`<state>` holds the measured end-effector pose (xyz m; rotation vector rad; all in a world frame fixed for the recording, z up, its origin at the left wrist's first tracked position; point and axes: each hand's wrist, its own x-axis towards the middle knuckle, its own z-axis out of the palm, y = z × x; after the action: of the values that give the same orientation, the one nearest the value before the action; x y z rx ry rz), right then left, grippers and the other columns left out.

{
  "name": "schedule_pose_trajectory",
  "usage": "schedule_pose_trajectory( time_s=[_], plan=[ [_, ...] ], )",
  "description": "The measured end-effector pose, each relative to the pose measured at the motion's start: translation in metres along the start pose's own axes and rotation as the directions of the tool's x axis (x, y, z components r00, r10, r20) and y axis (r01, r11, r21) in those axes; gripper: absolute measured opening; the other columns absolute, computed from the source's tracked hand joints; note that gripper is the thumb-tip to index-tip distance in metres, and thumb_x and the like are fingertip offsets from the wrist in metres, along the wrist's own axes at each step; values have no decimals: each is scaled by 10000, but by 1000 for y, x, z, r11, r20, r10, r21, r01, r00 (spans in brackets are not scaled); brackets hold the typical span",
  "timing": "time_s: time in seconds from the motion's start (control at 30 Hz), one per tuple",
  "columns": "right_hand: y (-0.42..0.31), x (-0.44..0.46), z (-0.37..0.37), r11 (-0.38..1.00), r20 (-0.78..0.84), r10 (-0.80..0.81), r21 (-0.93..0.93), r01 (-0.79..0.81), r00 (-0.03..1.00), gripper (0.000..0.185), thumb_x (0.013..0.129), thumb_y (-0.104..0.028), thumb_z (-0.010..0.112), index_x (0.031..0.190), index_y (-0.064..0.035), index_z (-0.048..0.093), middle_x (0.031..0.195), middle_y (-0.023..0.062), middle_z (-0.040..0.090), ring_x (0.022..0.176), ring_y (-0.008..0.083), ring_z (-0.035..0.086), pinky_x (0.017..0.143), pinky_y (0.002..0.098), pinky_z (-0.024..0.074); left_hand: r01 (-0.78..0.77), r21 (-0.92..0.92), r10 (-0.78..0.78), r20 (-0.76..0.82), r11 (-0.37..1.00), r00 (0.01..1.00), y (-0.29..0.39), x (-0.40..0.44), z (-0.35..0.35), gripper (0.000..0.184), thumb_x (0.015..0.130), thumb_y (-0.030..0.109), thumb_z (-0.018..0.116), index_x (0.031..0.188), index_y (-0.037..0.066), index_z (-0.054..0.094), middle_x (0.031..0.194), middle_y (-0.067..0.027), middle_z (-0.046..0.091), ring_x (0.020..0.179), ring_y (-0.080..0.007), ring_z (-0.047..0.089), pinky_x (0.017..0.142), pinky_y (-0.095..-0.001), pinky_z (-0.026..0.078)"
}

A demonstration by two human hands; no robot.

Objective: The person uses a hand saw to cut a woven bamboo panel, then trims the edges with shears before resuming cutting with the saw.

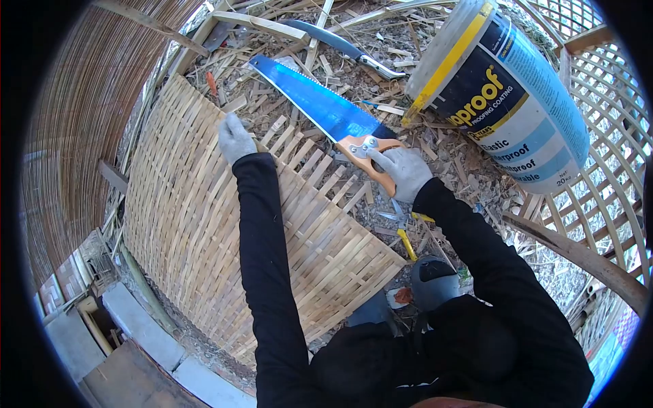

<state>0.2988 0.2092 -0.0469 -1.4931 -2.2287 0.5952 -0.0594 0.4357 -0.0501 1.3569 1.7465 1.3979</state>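
Note:
My right hand (404,171), in a pale grey glove, is wrapped round the orange handle of a hand saw (320,102). The saw's blue blade points up and left, above the litter on the ground. My left hand (236,138), gloved too, is closed on the upper edge of a woven bamboo panel (197,197); its fingertips are partly hidden. Uneven strip ends (316,166) stick out from that edge between my hands, below the blade. The panel leans in front of me and spreads to the left.
A large waterproofing bucket (537,115) lies tilted at the right. Beyond the saw lies a long curved knife (340,46). Yellow-handled pliers (406,243) are near my boot (435,289). Bamboo scraps cover the ground. A lattice fence (605,102) stands at right, grey blocks (143,323) at lower left.

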Motion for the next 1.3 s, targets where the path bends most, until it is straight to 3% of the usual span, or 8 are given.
schedule_pose_trajectory(
  time_s=[0.2, 0.23, 0.33, 0.37, 0.67, 0.7, 0.83, 1.3],
  plan=[
    [-2, -1, -1, 1000, -23, 4, -24, -5, 1000, 783, 808, -196, 818, 1534, -85, 546, 1103, 142, 678, 1042, 373, 667, 915, 493, 519, -286, 139, 282, 45, 948, 958, -12, -4, -38, 308, 1033, 281, 743, 1128, -9, 700, 1089, -127, 726, 998, -234, 679, 935, -384, 535],
    [-2, -2, -1, 1000, -19, 6, -24, -7, 1000, 789, 806, -197, 820, 1536, -86, 544, 1102, 143, 677, 1043, 373, 667, 916, 492, 519, -154, 130, 142, 98, 979, 985, -6, -8, -47, 323, 1008, 250, 772, 1188, -9, 707, 1183, -146, 730, 1107, -264, 690, 1016, -401, 529],
    [-4, 0, -5, 999, 20, 31, -24, -30, 999, 778, 814, -186, 811, 1539, -97, 542, 1130, 151, 677, 1069, 372, 668, 933, 493, 522, -261, 211, 226, 178, 942, 958, -4, -16, -63, 360, 992, 225, 792, 1248, -15, 712, 1206, -146, 740, 1133, -252, 700, 1040, -388, 533],
    [-7, 1, -8, 998, 47, 55, -20, -54, 997, 757, 827, -173, 798, 1538, -107, 545, 1159, 159, 679, 1096, 373, 669, 949, 497, 526, -143, 119, 114, 223, 983, 968, -7, -15, -65, 385, 976, 220, 813, 1282, 2, 728, 1238, -134, 742, 1138, -236, 707, 1034, -360, 545],
    [-1, 0, -2, 1000, 41, 23, -19, -22, 999, 816, 784, -173, 824, 1537, -71, 527, 1132, 158, 676, 1058, 383, 665, 916, 496, 525, 4, 227, -109, 452, 974, 885, 34, 10, -56, 259, 987, 218, 796, 1146, 14, 789, 949, -36, 751, 900, -115, 685, 845, -282, 546],
    [-1, 0, -1, 999, 43, 24, -25, -23, 999, 815, 782, -171, 823, 1534, -69, 528, 1133, 158, 676, 1060, 384, 665, 918, 495, 526, -70, 169, -22, 488, 983, 872, 28, 18, -52, 284, 979, 273, 808, 1117, 25, 800, 895, -15, 741, 817, -103, 658, 766, -278, 528],
    [0, 0, 0, 999, 59, 36, -33, -34, 998, 820, 770, -177, 832, 1526, -70, 533, 1133, 158, 678, 1063, 381, 666, 924, 493, 525, 17, 288, -179, 548, 958, 817, 31, 37, -47, 341, 949, 341, 836, 1102, 39, 805, 857, 9, 738, 748, -97, 621, 714, -299, 510],
    [-1, 0, -2, 999, 53, 42, -28, -41, 998, 836, 775, -202, 843, 1540, -74, 532, 1131, 146, 681, 1066, 372, 666, 919, 492, 526, -183, 462, -56, 457, 868, 888, 6, 49, -39, 412, 914, 425, 854, 860, 33, 740, 745, -59, 668, 702, -180, 593, 706, -363, 489]
  ],
)
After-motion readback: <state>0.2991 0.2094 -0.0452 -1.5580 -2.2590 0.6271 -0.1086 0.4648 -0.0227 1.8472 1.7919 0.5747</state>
